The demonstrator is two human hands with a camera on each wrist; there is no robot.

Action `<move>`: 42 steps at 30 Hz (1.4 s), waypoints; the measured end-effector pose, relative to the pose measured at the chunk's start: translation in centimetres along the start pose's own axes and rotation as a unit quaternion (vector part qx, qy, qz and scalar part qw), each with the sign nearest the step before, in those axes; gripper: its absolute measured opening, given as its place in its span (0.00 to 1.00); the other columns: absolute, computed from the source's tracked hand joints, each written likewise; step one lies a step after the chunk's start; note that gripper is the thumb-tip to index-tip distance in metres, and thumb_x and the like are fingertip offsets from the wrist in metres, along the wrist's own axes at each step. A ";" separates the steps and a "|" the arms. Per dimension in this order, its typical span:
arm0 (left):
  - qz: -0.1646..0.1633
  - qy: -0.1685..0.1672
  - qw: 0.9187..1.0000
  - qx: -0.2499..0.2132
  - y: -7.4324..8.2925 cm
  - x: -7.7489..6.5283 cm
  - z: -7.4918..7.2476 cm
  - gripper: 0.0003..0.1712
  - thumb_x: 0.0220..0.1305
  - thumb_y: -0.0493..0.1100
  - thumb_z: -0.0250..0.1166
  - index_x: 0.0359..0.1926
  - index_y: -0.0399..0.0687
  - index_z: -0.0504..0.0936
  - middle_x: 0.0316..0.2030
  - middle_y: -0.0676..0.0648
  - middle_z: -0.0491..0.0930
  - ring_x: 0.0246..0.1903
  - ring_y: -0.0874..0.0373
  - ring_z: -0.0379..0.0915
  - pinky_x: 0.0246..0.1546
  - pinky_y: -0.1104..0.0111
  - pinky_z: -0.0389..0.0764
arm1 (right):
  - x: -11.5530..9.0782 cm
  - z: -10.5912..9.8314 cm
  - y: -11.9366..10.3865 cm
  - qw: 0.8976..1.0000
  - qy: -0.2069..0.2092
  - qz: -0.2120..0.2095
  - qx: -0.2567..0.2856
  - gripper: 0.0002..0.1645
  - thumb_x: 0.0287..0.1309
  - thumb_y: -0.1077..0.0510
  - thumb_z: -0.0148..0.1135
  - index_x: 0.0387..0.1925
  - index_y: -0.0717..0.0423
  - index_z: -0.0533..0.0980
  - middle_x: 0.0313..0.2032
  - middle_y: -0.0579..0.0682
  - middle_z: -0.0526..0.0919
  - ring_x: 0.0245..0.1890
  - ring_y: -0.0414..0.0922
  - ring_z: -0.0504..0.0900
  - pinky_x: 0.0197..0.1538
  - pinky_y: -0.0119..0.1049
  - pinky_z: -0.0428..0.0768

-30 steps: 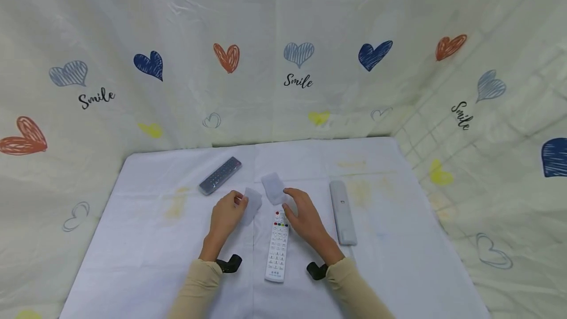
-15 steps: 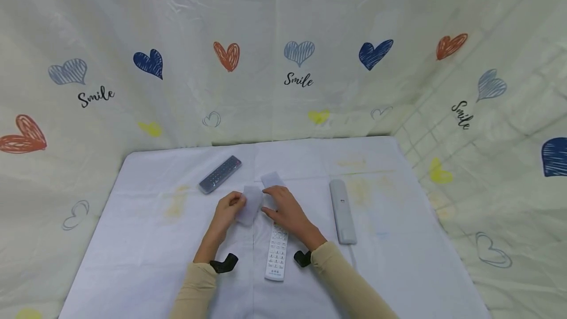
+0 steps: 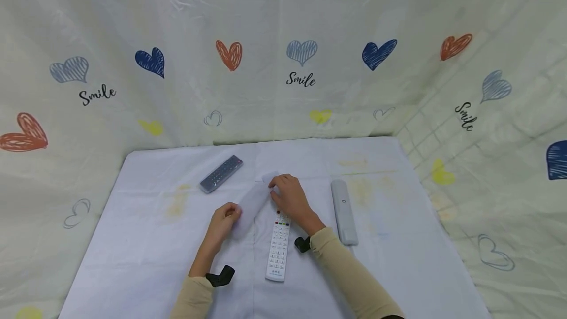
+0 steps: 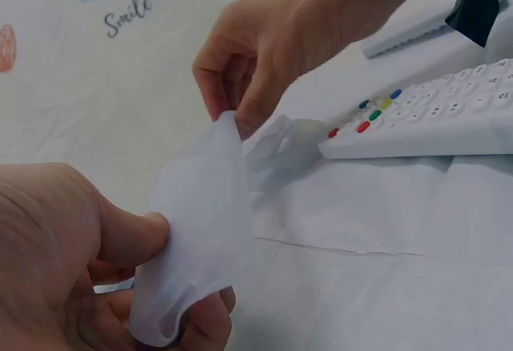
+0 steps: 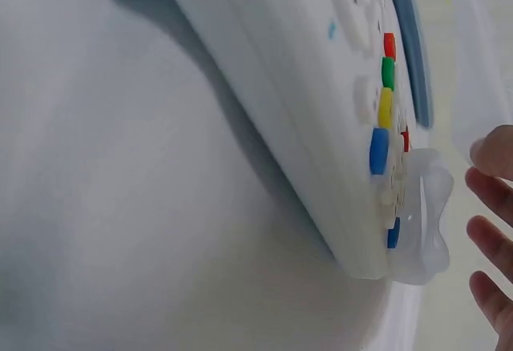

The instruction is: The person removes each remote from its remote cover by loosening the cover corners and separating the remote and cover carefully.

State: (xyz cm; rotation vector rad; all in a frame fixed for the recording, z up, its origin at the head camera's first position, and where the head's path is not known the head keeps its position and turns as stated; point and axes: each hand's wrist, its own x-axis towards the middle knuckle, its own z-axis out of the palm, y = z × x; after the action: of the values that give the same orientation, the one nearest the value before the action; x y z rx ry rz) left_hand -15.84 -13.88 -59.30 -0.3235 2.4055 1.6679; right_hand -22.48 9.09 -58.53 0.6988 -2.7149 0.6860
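A thin, translucent white sleeve (image 3: 251,208) stretches slantwise between the two hands. Its near end is pinched by the left hand (image 3: 223,221), where the left wrist view shows the thumb on top and an opening in the sleeve (image 4: 204,231). Thumb and forefinger of the right hand (image 3: 291,196) pinch the far corner. A second translucent piece (image 3: 269,176) lies on the table behind the right hand, partly hidden by it. Just below the right hand lies a white remote control (image 3: 278,250), buttons up, its coloured keys toward the far side.
A dark remote (image 3: 221,174) lies at the back left, showing its buttons. Right of the right hand lies a long grey remote-like object (image 3: 344,213). White cloth covers the table (image 3: 146,250), and a curtain with printed hearts (image 3: 257,9) hangs behind.
The right hand moved left to the sleeve and took its far corner, then drew it up and right. The left hand shifted slightly down and left; the sleeve is now pulled out longer.
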 end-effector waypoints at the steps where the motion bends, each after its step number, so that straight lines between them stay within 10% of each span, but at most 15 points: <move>1: 0.001 0.003 1.000 0.015 -0.1 -0.2 -0.1 0.11 0.76 0.41 0.60 0.46 0.39 0.84 0.34 0.46 0.81 0.36 0.57 0.72 0.39 0.68 0.73 | 0.1 0.0 0.1 1.000 -0.008 0.002 0.000 0.12 0.61 0.61 0.75 0.43 0.48 0.81 0.43 0.45 0.88 0.56 0.48 0.84 0.64 0.48 0.79; 8: 0.024 0.034 0.988 0.150 0.2 -1.5 -0.2 0.14 0.74 0.47 0.62 0.49 0.41 0.84 0.39 0.43 0.87 0.34 0.54 0.79 0.36 0.63 0.78 | 0.1 1.0 0.1 0.997 -0.074 0.003 -0.020 0.13 0.67 0.57 0.71 0.51 0.45 0.81 0.50 0.42 0.87 0.60 0.46 0.80 0.68 0.48 0.75; 24: 0.094 0.108 0.916 0.374 1.8 -2.8 0.1 0.09 0.69 0.42 0.66 0.37 0.38 0.80 0.34 0.38 0.82 0.32 0.39 0.79 0.29 0.47 0.80 | -3.2 -0.7 0.3 0.999 -0.032 -0.019 -0.016 0.16 0.63 0.63 0.72 0.51 0.49 0.81 0.53 0.46 0.86 0.60 0.50 0.80 0.65 0.51 0.77; 31: 0.127 0.105 0.900 0.402 3.4 0.1 -1.9 0.10 0.73 0.43 0.64 0.44 0.38 0.82 0.42 0.36 0.84 0.42 0.37 0.80 0.37 0.45 0.83 | -6.5 -4.7 2.3 0.999 -0.039 -0.003 -0.029 0.18 0.62 0.67 0.72 0.51 0.51 0.82 0.53 0.47 0.85 0.60 0.50 0.81 0.66 0.49 0.77; 42: 0.243 0.127 0.847 0.456 3.8 5.1 -4.1 0.11 0.71 0.40 0.66 0.49 0.36 0.81 0.47 0.33 0.82 0.47 0.34 0.77 0.40 0.44 0.81 | -10.8 -10.1 7.8 0.991 -0.026 -0.090 -0.092 0.19 0.56 0.73 0.72 0.46 0.54 0.82 0.49 0.50 0.85 0.54 0.52 0.81 0.55 0.52 0.81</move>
State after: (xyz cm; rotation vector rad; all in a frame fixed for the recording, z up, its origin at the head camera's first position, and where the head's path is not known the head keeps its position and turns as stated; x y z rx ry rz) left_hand -21.95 -16.81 -55.93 0.2627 3.3224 0.3938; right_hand -15.98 24.42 -56.61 0.9112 -2.6740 0.3746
